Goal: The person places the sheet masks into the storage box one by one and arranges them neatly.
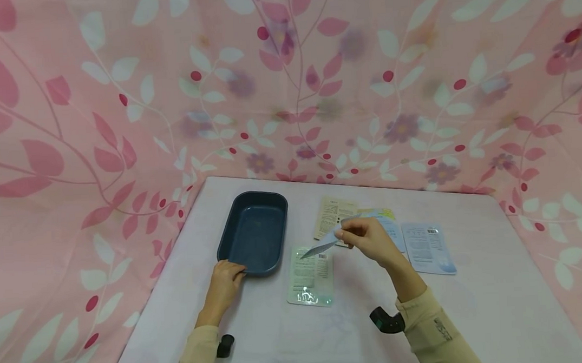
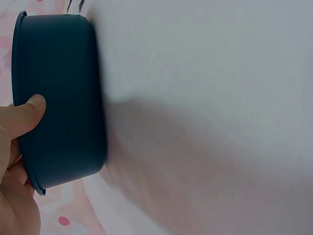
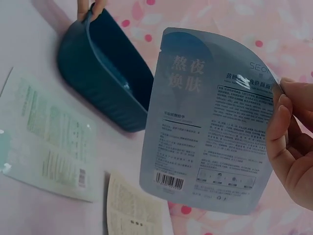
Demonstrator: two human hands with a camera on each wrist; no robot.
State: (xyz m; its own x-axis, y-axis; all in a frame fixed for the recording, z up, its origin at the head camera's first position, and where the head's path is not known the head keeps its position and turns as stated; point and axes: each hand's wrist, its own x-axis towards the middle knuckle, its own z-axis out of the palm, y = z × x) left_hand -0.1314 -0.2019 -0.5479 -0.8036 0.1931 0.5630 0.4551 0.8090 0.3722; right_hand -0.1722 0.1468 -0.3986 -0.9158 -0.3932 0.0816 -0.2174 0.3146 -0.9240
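My left hand [image 1: 224,282] grips the near left rim of a dark blue rectangular tub [image 1: 254,234]. In the left wrist view the thumb lies on the outside of the tub's wall [image 2: 63,127], with fingers behind the rim. My right hand [image 1: 366,238] pinches one edge of a grey-blue face mask sachet [image 3: 210,127] between thumb and fingers. The sachet is held up above the table, its printed back with a barcode facing the right wrist camera. Below it lies a pale green sachet [image 1: 305,284], with a cream sachet [image 1: 328,218] farther back.
A light blue sachet [image 1: 428,248] lies at the right, beside a blue and yellow sachet [image 1: 385,216] partly hidden by the right hand. All rest on a white-covered table [image 1: 500,280]. A pink floral cloth [image 1: 316,94] hangs behind and at both sides.
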